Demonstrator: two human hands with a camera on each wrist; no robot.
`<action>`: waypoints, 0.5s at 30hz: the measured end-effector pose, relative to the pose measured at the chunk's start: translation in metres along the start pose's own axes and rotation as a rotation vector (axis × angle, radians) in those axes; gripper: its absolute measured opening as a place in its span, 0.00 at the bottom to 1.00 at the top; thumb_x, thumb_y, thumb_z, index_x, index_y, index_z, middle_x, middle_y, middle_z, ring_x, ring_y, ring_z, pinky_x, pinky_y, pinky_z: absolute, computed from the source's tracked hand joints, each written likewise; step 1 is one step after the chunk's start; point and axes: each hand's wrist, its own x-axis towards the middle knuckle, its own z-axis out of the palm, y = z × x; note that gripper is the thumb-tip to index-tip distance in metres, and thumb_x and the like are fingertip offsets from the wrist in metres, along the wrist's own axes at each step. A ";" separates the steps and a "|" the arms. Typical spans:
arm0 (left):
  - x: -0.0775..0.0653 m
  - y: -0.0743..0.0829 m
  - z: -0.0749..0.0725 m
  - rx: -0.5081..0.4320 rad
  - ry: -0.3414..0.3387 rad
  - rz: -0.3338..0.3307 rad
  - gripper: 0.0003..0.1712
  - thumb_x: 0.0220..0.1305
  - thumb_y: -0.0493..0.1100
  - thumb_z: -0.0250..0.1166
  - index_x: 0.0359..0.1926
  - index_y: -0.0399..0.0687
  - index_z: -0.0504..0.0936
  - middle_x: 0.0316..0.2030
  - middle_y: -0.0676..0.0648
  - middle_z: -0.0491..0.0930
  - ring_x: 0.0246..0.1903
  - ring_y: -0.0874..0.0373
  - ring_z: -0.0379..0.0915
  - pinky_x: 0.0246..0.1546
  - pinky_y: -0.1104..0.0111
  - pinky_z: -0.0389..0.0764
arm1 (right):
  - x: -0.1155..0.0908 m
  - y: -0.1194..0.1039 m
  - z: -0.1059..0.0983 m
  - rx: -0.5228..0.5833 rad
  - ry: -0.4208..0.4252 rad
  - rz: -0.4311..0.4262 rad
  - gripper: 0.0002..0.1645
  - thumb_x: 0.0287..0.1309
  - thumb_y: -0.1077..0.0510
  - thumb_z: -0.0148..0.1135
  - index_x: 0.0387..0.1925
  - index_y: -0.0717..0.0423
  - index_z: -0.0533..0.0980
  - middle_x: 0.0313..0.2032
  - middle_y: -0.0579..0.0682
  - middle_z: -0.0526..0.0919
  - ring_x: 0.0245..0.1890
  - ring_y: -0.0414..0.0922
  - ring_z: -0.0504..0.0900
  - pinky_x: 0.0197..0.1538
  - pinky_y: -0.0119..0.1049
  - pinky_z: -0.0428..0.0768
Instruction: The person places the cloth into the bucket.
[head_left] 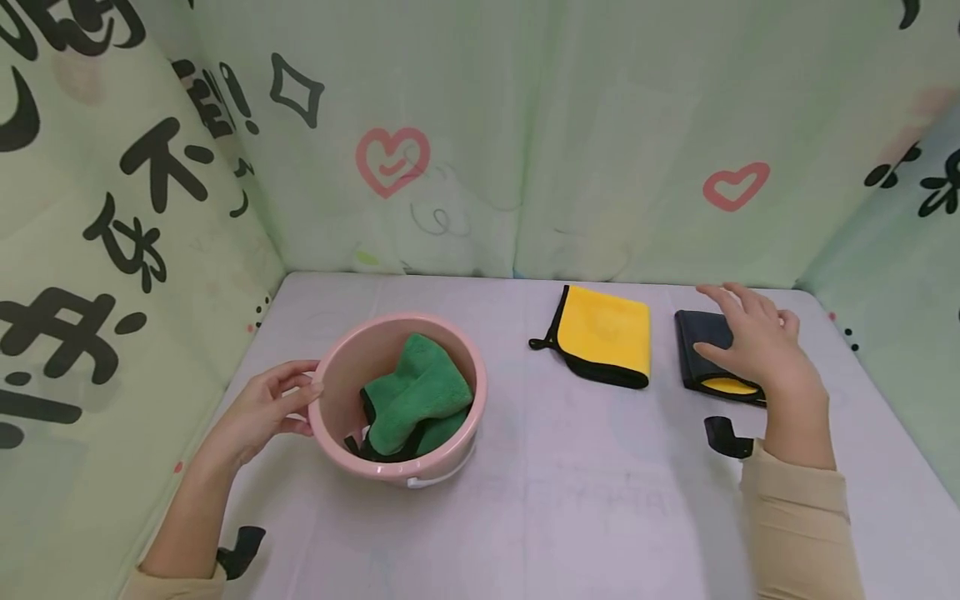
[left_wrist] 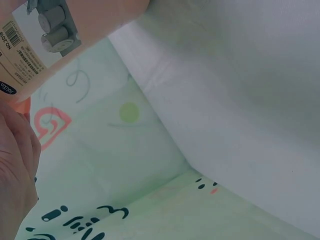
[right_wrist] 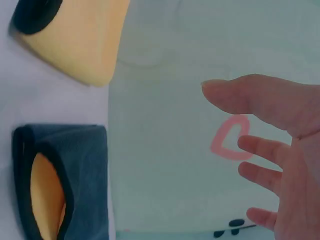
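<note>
A pink bucket (head_left: 341, 367) stands at the left of the table, its white handle hanging down at the front. Inside it lies a crumpled green cloth (head_left: 420, 392) with black edging. My left hand (head_left: 273, 408) holds the bucket by its left rim, fingers bent at the edge. In the left wrist view, that hand (left_wrist: 17, 165) is close to the bucket's labelled side (left_wrist: 105, 17). Over a folded dark blue cloth (head_left: 701, 333) with yellow lining hovers my right hand (head_left: 757, 337), fingers spread and holding nothing. The right wrist view shows this dark cloth (right_wrist: 87, 175) apart from the fingers.
A folded yellow cloth (head_left: 603, 329) with black edging and a loop lies between the bucket and the dark cloth. Pale green printed curtains (head_left: 480, 200) enclose the back and sides of the white-covered table (head_left: 525, 500).
</note>
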 end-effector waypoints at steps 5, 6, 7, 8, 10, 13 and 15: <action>0.001 0.000 0.001 0.007 0.002 0.000 0.32 0.64 0.43 0.56 0.63 0.33 0.56 0.38 0.43 0.71 0.27 0.58 0.77 0.29 0.66 0.82 | -0.007 0.037 0.007 0.014 -0.040 0.084 0.55 0.46 0.53 0.67 0.69 0.49 0.44 0.64 0.70 0.43 0.61 0.69 0.42 0.51 0.71 0.41; 0.001 -0.001 0.001 0.012 0.004 0.000 0.32 0.64 0.43 0.56 0.63 0.33 0.57 0.39 0.42 0.71 0.27 0.57 0.77 0.29 0.66 0.82 | -0.009 0.044 0.009 0.021 -0.054 0.098 0.56 0.46 0.53 0.67 0.69 0.49 0.43 0.64 0.70 0.42 0.61 0.69 0.41 0.50 0.72 0.41; 0.001 -0.001 0.001 0.016 0.007 -0.002 0.32 0.64 0.44 0.56 0.63 0.33 0.57 0.39 0.41 0.71 0.28 0.57 0.77 0.30 0.66 0.82 | -0.010 0.050 0.011 0.024 -0.072 0.114 0.57 0.45 0.53 0.68 0.69 0.49 0.42 0.64 0.70 0.41 0.61 0.70 0.41 0.51 0.72 0.40; 0.001 -0.001 0.001 0.020 0.010 -0.005 0.32 0.64 0.44 0.56 0.63 0.33 0.57 0.39 0.40 0.71 0.28 0.57 0.77 0.30 0.65 0.82 | -0.012 0.056 0.013 0.025 -0.089 0.129 0.58 0.44 0.52 0.68 0.69 0.49 0.41 0.64 0.71 0.40 0.60 0.70 0.41 0.50 0.72 0.40; 0.001 -0.001 0.001 0.027 0.013 -0.007 0.32 0.64 0.45 0.57 0.63 0.33 0.57 0.40 0.40 0.70 0.28 0.57 0.77 0.30 0.65 0.82 | -0.014 0.066 0.019 0.027 -0.118 0.158 0.60 0.42 0.52 0.69 0.69 0.49 0.40 0.63 0.72 0.39 0.59 0.72 0.40 0.50 0.73 0.39; 0.001 -0.001 0.001 0.028 0.017 -0.013 0.32 0.64 0.45 0.57 0.63 0.34 0.57 0.41 0.39 0.70 0.28 0.57 0.77 0.30 0.65 0.82 | -0.017 0.079 0.029 0.032 -0.151 0.195 0.64 0.39 0.52 0.71 0.69 0.48 0.38 0.63 0.73 0.37 0.58 0.73 0.39 0.50 0.74 0.37; 0.001 -0.001 0.001 0.025 0.014 -0.009 0.32 0.64 0.44 0.57 0.63 0.34 0.57 0.41 0.39 0.70 0.28 0.57 0.77 0.30 0.65 0.82 | -0.018 0.086 0.035 0.039 -0.170 0.216 0.67 0.37 0.52 0.72 0.69 0.48 0.37 0.63 0.73 0.35 0.59 0.74 0.36 0.50 0.74 0.36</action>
